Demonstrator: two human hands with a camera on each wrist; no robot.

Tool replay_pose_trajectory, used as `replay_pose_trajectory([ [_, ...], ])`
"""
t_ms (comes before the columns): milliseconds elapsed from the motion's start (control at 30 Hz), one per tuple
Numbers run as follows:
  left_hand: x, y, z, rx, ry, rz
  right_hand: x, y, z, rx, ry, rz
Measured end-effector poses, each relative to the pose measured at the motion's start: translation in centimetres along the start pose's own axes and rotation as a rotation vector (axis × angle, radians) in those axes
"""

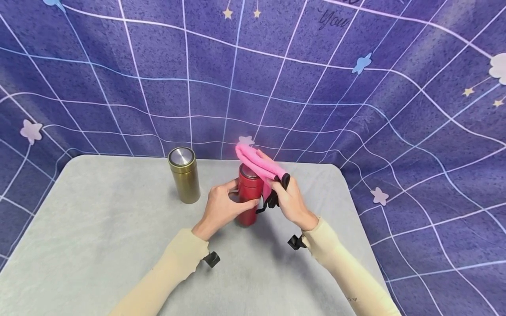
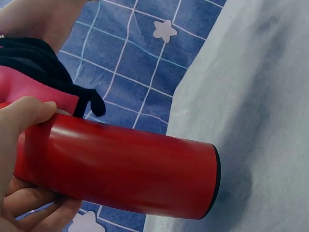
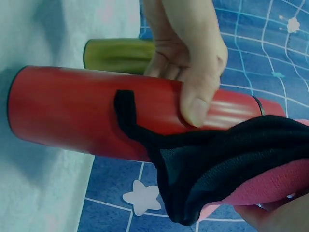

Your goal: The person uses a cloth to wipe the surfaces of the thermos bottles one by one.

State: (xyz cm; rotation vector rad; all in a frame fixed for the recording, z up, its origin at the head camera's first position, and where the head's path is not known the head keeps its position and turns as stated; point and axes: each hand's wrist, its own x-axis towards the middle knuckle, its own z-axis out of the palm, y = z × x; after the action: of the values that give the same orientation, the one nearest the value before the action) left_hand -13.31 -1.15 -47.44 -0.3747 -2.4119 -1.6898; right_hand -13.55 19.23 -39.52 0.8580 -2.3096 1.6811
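Observation:
My left hand [image 1: 223, 202] grips a red thermos bottle [image 1: 248, 214] around its upper body, thumb on the near side and fingers behind. In the left wrist view the red thermos bottle [image 2: 130, 164] shows its dark base rim. My right hand [image 1: 291, 199] holds a folded pink cloth with black edging [image 1: 262, 166] against the top and right side of the bottle. The cloth partly covers the silver-topped lid. In the right wrist view a black-edged fold [image 3: 212, 164] hangs along the bottle, with a small black loop lying over its red side.
A gold-green thermos bottle [image 1: 186, 180] with a silver lid stands upright to the left of the red one. Both are on a pale grey table [image 1: 118, 245]. A purple grid-patterned curtain [image 1: 158, 66] hangs behind the table and along its right side.

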Motion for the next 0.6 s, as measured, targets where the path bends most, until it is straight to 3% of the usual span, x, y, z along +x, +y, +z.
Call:
replay_pose_trajectory([
  [167, 0.0, -0.1, -0.1, 0.009, 0.018, 0.006, -0.4, 0.3, 0.7, -0.1, -0.009, -0.119],
  [333, 0.1, -0.1, -0.1, 0.01, 0.034, 0.024, -0.9, 0.6, 1.3, -0.318, -0.003, -0.261],
  [600, 0.4, -0.1, -0.1, -0.03, 0.026, -0.021, -1.7, 1.1, 2.3, -0.534, 0.054, -0.333],
])
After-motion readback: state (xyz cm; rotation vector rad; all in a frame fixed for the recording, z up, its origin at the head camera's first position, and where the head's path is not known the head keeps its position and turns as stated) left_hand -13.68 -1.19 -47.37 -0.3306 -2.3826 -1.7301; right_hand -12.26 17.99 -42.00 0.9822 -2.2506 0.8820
